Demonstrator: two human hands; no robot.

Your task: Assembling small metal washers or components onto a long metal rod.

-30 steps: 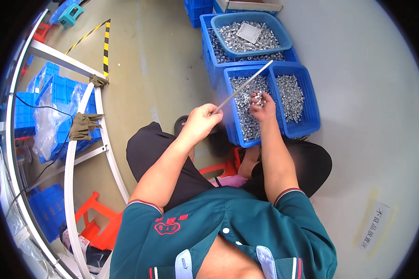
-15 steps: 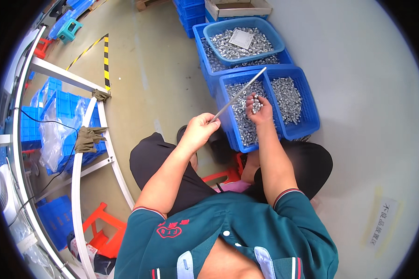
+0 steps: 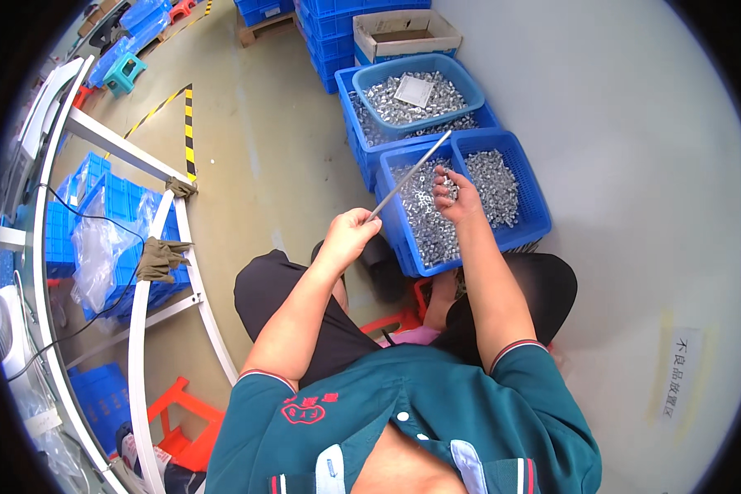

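Note:
My left hand (image 3: 350, 235) is closed around the lower end of a thin grey metal rod (image 3: 411, 176). The rod slants up to the right, over the near blue crate (image 3: 538, 183). Over that crate's left part is my right hand (image 3: 463, 201), palm turned up and fingers curled around a few small silvery metal pieces (image 3: 450, 188), which look like nuts. The fingers hide part of them. Many similar loose pieces (image 3: 430, 235) fill the left part of the crate, and more metal pieces (image 3: 494, 185) lie in its right part.
Behind stands another crate (image 3: 350, 123) carrying a light blue basket (image 3: 474, 95) of metal parts with a white card (image 3: 413, 91). A carton (image 3: 453, 41) and stacked blue crates (image 3: 325, 49) are farther back. A white frame (image 3: 123, 146) stands left, a pale wall (image 3: 626, 165) right.
My right hand's fingers have curled further over the metal pieces. The rod's tip has dropped slightly. The view has shifted a little, moving the crates left in the picture.

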